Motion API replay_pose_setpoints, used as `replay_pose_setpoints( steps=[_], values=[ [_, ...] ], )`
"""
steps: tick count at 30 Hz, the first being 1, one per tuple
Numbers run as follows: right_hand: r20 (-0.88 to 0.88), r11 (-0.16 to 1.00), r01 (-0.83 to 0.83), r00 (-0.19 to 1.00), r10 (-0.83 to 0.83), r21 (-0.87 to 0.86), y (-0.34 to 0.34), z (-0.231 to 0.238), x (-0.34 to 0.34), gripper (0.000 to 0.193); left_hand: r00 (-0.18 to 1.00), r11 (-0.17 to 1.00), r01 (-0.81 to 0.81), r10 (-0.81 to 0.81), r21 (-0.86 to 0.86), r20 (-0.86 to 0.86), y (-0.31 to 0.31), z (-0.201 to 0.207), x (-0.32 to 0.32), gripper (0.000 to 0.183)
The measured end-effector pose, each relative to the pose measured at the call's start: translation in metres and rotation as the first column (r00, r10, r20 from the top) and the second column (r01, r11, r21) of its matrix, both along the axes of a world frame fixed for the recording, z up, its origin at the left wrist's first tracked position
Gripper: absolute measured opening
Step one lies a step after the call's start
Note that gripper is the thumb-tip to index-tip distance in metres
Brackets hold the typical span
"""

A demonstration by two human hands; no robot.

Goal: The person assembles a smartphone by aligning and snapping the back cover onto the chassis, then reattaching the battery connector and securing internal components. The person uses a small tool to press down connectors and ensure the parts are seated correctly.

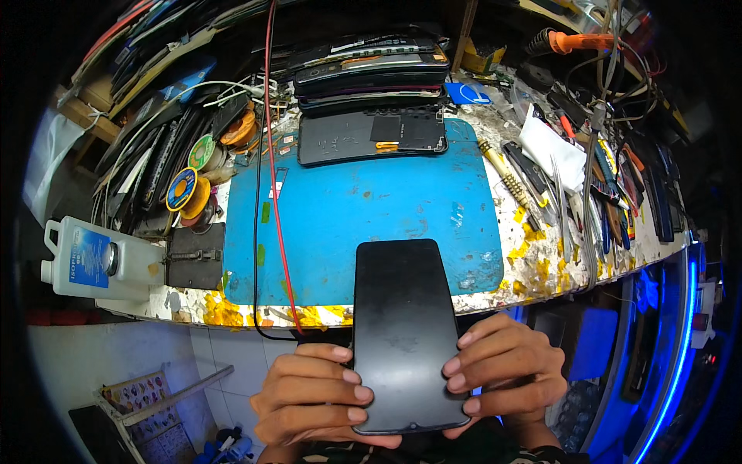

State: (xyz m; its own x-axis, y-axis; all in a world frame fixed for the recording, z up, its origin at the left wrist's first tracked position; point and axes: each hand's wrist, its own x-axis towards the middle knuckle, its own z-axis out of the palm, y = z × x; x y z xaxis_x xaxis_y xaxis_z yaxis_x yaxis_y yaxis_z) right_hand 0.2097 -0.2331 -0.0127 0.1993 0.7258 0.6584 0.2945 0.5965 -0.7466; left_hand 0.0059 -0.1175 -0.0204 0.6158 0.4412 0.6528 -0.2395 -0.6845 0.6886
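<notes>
A smartphone (406, 325) with a dark, glossy screen is held up just in front of the workbench's near edge. Its notched end points down toward me, and the screen is unlit. Wrapped round its left edge are the fingers of my left hand (313, 394). On the opposite edge my right hand (510, 367) grips it the same way, fingertips resting on the rim. Both thumbs are mostly hidden behind the phone. Its upper part covers the front of a blue work mat (325, 209).
Phone housings (340, 138) lie stacked at the mat's back. Solder spools (185, 192) and a white plastic bottle (104, 259) stand left. Tweezers and screwdrivers (607, 197) crowd the right, near a white cloth (550, 151). A red cable (270, 139) hangs across the mat.
</notes>
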Motion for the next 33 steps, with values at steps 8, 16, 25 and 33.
replay_pose_setpoints(
  steps=[8, 16, 25, 33],
  values=[
    [0.087, 0.99, -0.019, 0.996, 0.007, 0.136, 0.003, -0.005, 0.003, 0.011, 0.999, 1.0, 0.02, -0.021, -0.023, -0.04, 0.0, 0.0, -0.004, 0.053],
    [0.012, 0.999, 0.016, 1.0, -0.016, -0.037, 0.0, 0.001, -0.004, 0.014, 0.995, 0.986, -0.038, 0.052, -0.162, 0.083, -0.005, 0.002, 0.006, 0.043],
    [0.11, 0.99, 0.136, 0.984, -0.138, 0.03, 0.0, -0.001, -0.012, 0.011, 0.99, 0.962, 0.047, -0.009, -0.27, 0.142, -0.008, -0.001, 0.003, 0.038],
    [0.236, 0.993, 0.118, 0.964, -0.118, 0.015, -0.006, 0.001, -0.006, 0.004, 0.966, 0.955, 0.126, -0.056, -0.269, 0.253, -0.004, -0.011, 0.008, 0.033]
  ],
)
